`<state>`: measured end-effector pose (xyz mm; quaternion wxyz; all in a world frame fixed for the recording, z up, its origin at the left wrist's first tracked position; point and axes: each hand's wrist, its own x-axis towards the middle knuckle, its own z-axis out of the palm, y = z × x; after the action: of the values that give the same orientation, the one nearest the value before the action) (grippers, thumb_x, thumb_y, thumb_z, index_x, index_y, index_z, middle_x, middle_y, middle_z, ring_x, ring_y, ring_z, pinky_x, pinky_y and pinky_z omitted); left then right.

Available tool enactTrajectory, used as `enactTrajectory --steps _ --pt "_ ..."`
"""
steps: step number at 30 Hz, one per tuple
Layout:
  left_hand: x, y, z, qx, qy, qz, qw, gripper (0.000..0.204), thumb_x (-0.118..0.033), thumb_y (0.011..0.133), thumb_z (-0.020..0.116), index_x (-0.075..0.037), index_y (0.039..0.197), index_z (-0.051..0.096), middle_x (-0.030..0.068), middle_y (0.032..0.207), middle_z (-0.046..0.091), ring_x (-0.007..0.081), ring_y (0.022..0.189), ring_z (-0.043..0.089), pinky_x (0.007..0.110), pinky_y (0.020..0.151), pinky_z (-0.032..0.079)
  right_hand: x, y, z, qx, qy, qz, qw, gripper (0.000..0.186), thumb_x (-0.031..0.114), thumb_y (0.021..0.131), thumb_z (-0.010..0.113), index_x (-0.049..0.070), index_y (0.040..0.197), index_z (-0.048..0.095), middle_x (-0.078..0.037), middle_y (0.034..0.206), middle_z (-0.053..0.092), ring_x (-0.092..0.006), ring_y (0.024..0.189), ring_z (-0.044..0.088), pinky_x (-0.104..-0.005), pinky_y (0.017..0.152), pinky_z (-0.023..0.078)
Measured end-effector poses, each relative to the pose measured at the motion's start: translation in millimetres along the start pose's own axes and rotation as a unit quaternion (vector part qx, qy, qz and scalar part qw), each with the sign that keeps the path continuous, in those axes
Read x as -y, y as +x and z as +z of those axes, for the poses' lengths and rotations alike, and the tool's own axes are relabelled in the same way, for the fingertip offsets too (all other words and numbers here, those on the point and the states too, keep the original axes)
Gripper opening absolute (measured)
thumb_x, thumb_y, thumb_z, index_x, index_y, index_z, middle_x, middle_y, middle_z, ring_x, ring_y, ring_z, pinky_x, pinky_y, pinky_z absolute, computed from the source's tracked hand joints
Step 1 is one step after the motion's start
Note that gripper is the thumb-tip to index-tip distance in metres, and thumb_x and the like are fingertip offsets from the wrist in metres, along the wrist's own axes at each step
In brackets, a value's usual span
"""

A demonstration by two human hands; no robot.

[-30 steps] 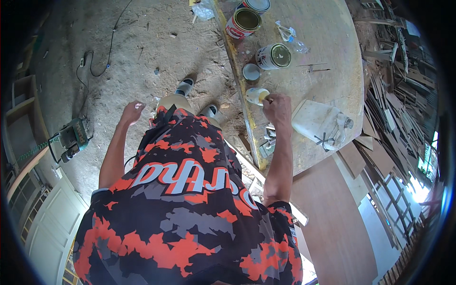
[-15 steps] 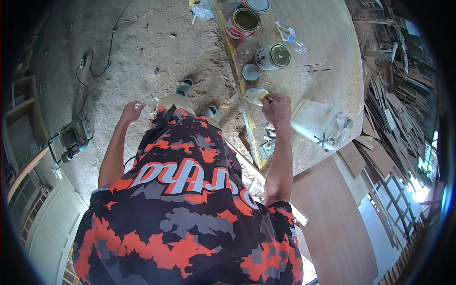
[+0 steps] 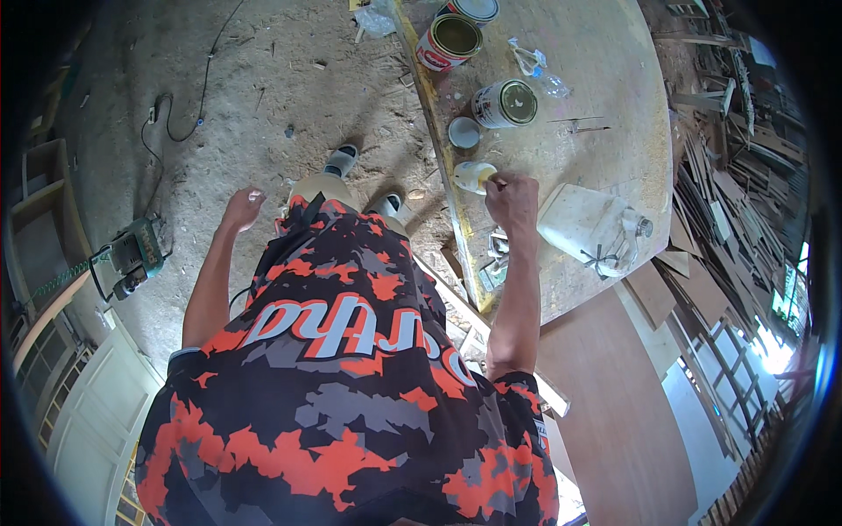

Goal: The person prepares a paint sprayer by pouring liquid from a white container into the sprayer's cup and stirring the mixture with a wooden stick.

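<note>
My right hand [image 3: 512, 202] is closed at the mouth of a small white container [image 3: 471, 176] with yellowish contents, lying or tilted at the table's edge; what the fingers grip is hidden. Just right of it lies a large translucent jug [image 3: 583, 228]. Above are a round white lid [image 3: 463, 132], a paint can [image 3: 504, 103], an open red-and-white can [image 3: 447, 44] and another can [image 3: 474, 9]. My left hand [image 3: 245, 207] hangs away from the table beside my body, fingers curled, with something whitish at the fingertips that I cannot make out.
The worn wooden table [image 3: 614, 131] bears crumpled plastic [image 3: 553, 83]. A green power tool [image 3: 136, 259] with a cord, a wooden cabinet [image 3: 44, 219] and a white door [image 3: 92, 412] are at left. Scrap boards [image 3: 724, 206] pile at right, beside a plywood sheet [image 3: 614, 412].
</note>
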<state>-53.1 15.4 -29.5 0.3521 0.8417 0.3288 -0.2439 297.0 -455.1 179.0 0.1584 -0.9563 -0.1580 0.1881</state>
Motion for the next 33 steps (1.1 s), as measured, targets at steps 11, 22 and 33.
enactTrajectory --steps 11,22,33 --pt "4.7 -0.9 0.9 -0.003 -0.005 -0.010 1.000 0.048 -0.042 0.106 0.069 -0.001 0.130 0.075 0.0240 0.129 0.076 0.0396 0.124 0.072 0.046 0.106 0.055 6.3 0.4 1.3 -0.077 -0.067 -0.018 0.995 0.018 0.015 0.088 0.072 0.002 0.093 0.083 -0.026 0.094 0.077 -0.0441 0.088 0.076 -0.0507 0.084 0.060" --pt "4.6 -1.4 2.8 -0.002 -0.007 -0.015 1.000 0.051 -0.047 0.106 0.068 -0.002 0.127 0.076 0.0238 0.128 0.076 0.0391 0.124 0.072 0.046 0.106 0.054 -1.3 -1.0 5.1 -0.047 -0.021 -0.022 0.998 0.016 0.013 0.086 0.074 0.002 0.094 0.083 -0.026 0.095 0.077 -0.0437 0.089 0.075 -0.0511 0.085 0.059" --pt "-1.3 -5.4 0.8 -0.006 0.002 -0.023 1.000 0.050 -0.046 0.106 0.068 -0.002 0.127 0.077 0.0227 0.128 0.077 0.0372 0.124 0.073 0.046 0.107 0.055 0.4 0.0 5.5 -0.077 0.048 -0.022 0.996 0.017 0.013 0.086 0.074 0.002 0.095 0.084 -0.028 0.092 0.076 -0.0441 0.084 0.075 -0.0503 0.080 0.059"
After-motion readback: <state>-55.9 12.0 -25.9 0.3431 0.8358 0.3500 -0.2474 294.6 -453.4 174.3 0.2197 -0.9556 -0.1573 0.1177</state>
